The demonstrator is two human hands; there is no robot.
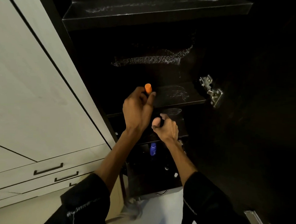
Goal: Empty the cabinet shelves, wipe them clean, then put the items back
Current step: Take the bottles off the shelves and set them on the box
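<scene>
My left hand [137, 109] pinches a small thing with a round orange cap [148, 88]; its body is hidden in my fingers. My right hand [165, 128], just beside and below the left, curls around a small thing with a pale pink round end [156, 121]. Behind both hands are dark cabinet shelves [179, 96] with pale smears. Far below my hands stands a blue bottle [153, 149] on a lower shelf. A shiny metal hinge [211, 90] sits right of my hands.

Upper shelves [157, 14] lay bare, open to reach; door hinge [211, 90] jutted at right edge; blue bottle [153, 149] blocked the lower shelf.
</scene>
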